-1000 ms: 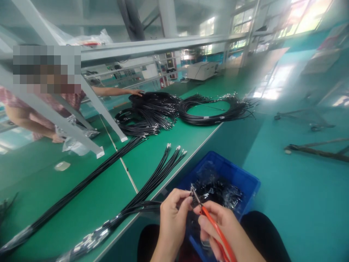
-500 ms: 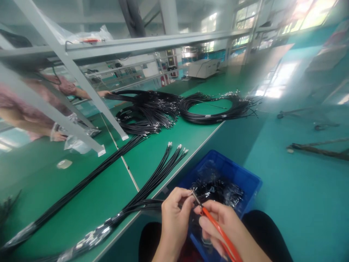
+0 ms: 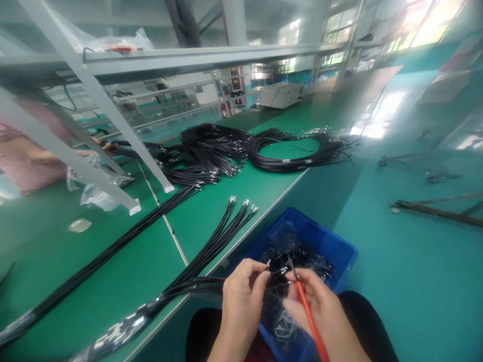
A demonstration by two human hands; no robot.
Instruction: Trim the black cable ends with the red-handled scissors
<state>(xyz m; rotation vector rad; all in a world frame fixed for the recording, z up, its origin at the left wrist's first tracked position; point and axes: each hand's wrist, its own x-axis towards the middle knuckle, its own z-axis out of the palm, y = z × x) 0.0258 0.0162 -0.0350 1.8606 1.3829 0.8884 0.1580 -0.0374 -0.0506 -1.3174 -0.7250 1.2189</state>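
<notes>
My left hand (image 3: 243, 296) is closed in a pinch on a black cable, whose small metal end (image 3: 268, 263) shows at the fingertips. In my right hand (image 3: 315, 301) are slim pliers with red handles (image 3: 311, 314); their metal jaws (image 3: 293, 267) point up and stand a little apart from the cable end. Black cables (image 3: 199, 284) run from a plastic-wrapped bundle (image 3: 128, 322) on the green table toward my left hand. Under both hands sits a blue bin (image 3: 335, 241) holding black parts and clear plastic bags.
Another bundle of black cables (image 3: 113, 246) lies across the table (image 3: 234, 246). Coiled cables (image 3: 287, 163) rest farther back. Shelf posts (image 3: 116, 125) rise from the tabletop at left. Behind them a person in a pink top (image 3: 33, 151) reaches toward cables.
The pliers have moved right, away from the cable end at my left fingertips. My left hand has stayed nearly still. Across the table, the other person's arm has drawn back left with cables.
</notes>
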